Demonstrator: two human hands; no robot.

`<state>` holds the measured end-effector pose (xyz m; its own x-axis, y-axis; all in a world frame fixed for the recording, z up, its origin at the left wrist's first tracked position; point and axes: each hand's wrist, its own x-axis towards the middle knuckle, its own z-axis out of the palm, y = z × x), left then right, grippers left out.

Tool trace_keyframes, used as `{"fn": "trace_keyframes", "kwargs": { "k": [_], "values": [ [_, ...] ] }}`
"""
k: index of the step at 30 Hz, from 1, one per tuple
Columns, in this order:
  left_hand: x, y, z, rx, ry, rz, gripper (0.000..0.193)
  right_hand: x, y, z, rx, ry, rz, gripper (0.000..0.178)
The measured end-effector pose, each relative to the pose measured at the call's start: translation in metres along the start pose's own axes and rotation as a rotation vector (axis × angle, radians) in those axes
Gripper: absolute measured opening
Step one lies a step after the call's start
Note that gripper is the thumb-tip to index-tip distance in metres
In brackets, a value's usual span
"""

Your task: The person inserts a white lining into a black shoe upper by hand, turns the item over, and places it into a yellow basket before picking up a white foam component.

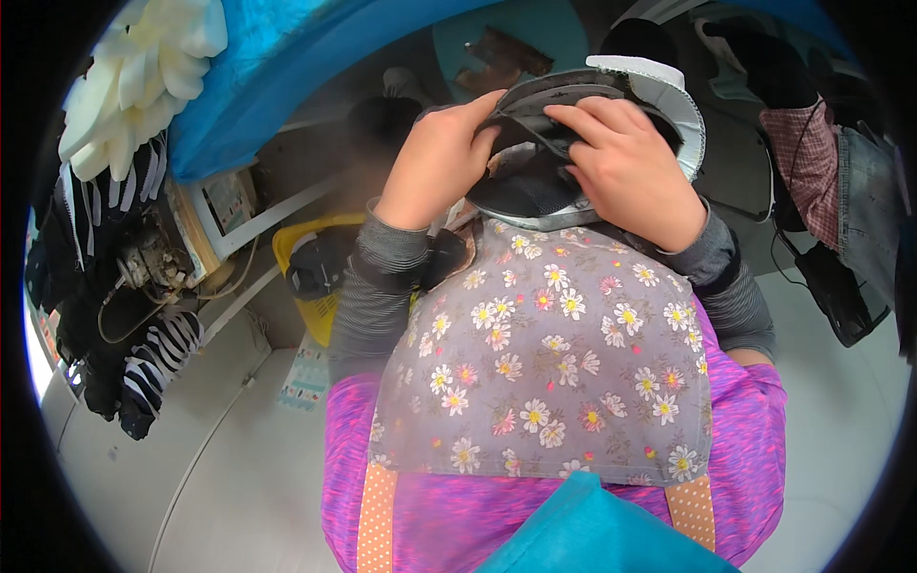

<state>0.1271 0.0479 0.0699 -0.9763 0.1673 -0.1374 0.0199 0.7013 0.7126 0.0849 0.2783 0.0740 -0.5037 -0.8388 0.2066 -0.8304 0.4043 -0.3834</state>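
Note:
Up in front of my chest I hold a black and grey stitched fabric piece (pixel 535 196), hollow and curved, perhaps a shoe upper. A white curved band (pixel 690 119) with a stitched edge stands out on its right side. My left hand (pixel 437 158) is closed on the left edge, thumb and forefinger at the rim. My right hand (pixel 626 158) grips the inner dark edge near the middle, its fingers bent over the fabric. Its thumb is partly hidden from view. The lower rim of the piece rests near the top of my flowered apron (pixel 544 363).
On the left hang white foam-like pieces (pixel 143 81) and black-and-white striped strips (pixel 158 358). A yellow basket (pixel 320 310) with dark things in it is beside my left forearm. Blue sheeting (pixel 258 91) crosses the upper left. Checked cloth (pixel 795 153) and denim (pixel 864 196) are at right.

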Motion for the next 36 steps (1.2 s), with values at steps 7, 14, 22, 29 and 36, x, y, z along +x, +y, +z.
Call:
{"fn": "trace_keyframes", "kwargs": {
  "k": [7,14,22,29,36],
  "values": [
    [-0.003,-0.002,0.004,0.035,-0.041,0.052,0.046,0.017,-0.005,0.028,0.202,-0.063,0.394,0.027],
    [-0.005,-0.002,0.002,0.046,-0.064,0.053,0.044,0.010,-0.005,0.048,0.013,0.224,0.167,0.015],
    [-0.001,0.007,0.002,0.115,-0.014,0.096,0.029,0.017,0.001,0.056,0.036,0.362,0.252,0.019],
    [0.010,0.002,0.001,0.219,-0.060,0.130,0.023,0.021,0.002,0.036,-0.025,0.187,0.424,0.029],
    [0.019,-0.010,-0.003,-0.025,-0.159,0.113,0.031,0.004,0.003,0.030,-0.054,0.116,0.216,0.026]
  ]
}}
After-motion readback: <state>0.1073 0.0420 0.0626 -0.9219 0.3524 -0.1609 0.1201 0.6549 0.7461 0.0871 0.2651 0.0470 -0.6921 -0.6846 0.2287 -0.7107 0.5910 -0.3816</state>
